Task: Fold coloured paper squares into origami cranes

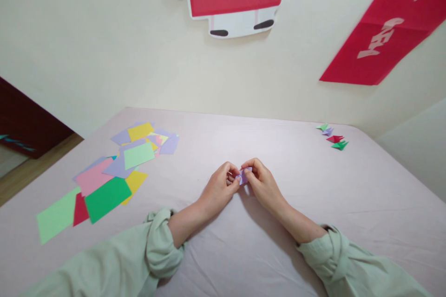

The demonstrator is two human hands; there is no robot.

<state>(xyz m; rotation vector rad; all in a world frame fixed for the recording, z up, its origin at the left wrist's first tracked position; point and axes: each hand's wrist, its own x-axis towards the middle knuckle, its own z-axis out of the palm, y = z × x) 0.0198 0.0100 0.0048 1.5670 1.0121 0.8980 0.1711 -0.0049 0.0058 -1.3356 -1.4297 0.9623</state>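
Note:
A small folded piece of purple paper (pixel 245 177) is held between both hands above the middle of the cloth-covered surface. My left hand (pixel 222 186) pinches its left edge between thumb and fingers. From the other side, my right hand (pixel 262 182) grips it with the thumb on top and the index finger along the upper edge. Fingers cover part of the paper, so its full folded shape cannot be made out.
Loose coloured paper sheets (pixel 108 198) overlap on the left of the pale pink cloth (pixel 216 139). Several small folded paper figures (pixel 336 139) stand in a row at the far right. Behind is a wall (pixel 244 74) with a red banner (pixel 379 37) and a cartoon cutout (pixel 240 23).

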